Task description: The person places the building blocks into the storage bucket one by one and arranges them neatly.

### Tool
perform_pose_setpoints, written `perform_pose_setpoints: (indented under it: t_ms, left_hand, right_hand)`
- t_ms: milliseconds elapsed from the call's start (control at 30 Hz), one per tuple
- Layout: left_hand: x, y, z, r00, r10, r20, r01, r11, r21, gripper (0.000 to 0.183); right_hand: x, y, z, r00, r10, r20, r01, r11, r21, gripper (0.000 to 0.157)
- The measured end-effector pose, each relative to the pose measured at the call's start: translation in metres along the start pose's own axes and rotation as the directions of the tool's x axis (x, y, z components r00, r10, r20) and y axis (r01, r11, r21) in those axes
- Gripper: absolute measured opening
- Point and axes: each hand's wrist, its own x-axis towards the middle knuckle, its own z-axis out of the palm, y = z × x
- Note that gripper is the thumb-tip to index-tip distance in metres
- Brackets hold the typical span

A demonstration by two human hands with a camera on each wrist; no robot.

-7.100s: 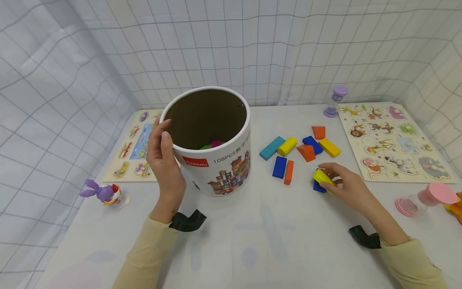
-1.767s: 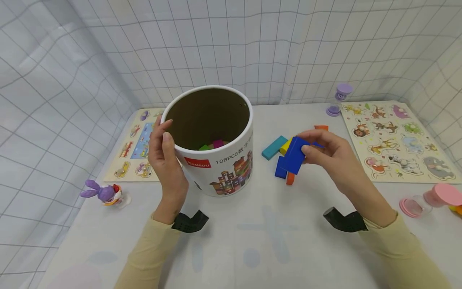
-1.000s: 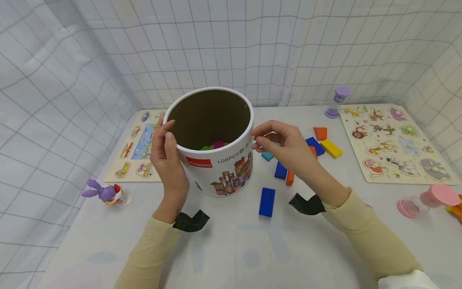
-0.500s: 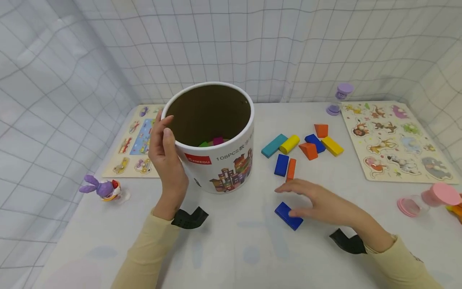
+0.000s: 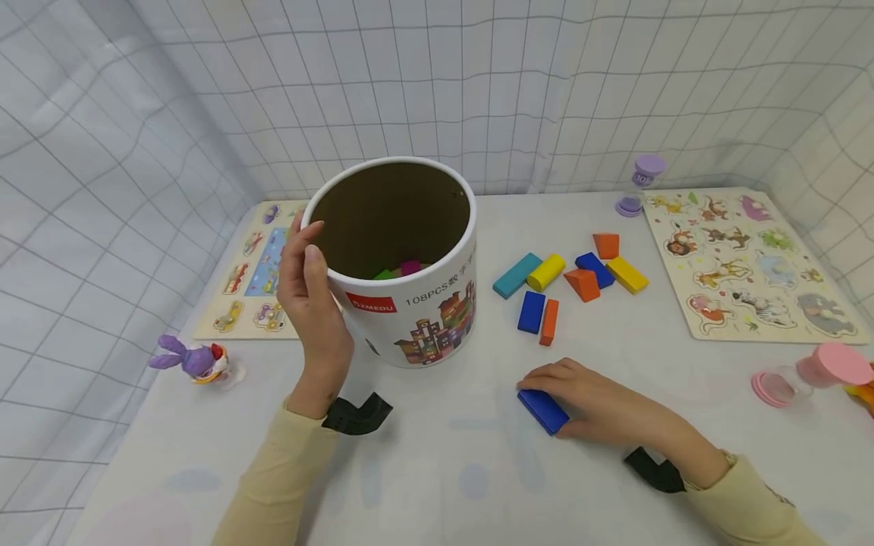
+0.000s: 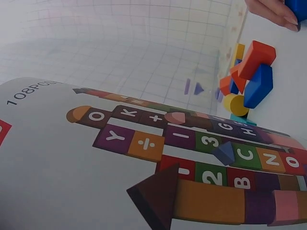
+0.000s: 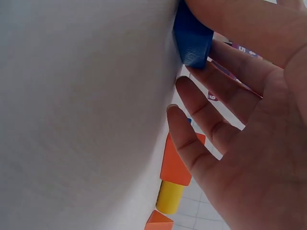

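Blue block (image 5: 542, 412), pinched by right hand (image 5: 594, 398), left hand (image 5: 314, 307) holding bucket (image 5: 426, 322)

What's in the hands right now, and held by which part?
The right hand grips the nearest blue block by its opposite ends; the left hand holds the white bucket at its rim's left side.

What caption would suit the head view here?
Left hand holds a white bucket at its rim; right hand pinches a blue block, with more colourful blocks lying beyond.
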Motion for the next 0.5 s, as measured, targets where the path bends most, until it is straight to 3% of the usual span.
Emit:
perform_pose_setpoints:
  t_ms: [100,267,500]
  left_hand:
    - [0.001,-0.003,-0.002,1.000,0.006,0.003,-0.006,1.000,0.002,0.030]
    - [0.000,0.006,0.002,1.000,0.006,0.003,-0.006,1.000,0.003,0.031]
    - [-0.001,0.008,0.004,1.000,-0.002,0.000,0.002,1.000,-0.006,0.031]
  right_hand:
    - [0.000,0.001,-0.001,1.000,0.019,0.008,-0.019,0.999,0.040,0.064]
    - [-0.001,0.003,-0.003,0.999,0.027,0.020,-0.030,0.986,0.162,0.064]
    - [0.000,0.002,-0.010,1.000,-0.016,0.022,0.008,0.950,0.312,0.065]
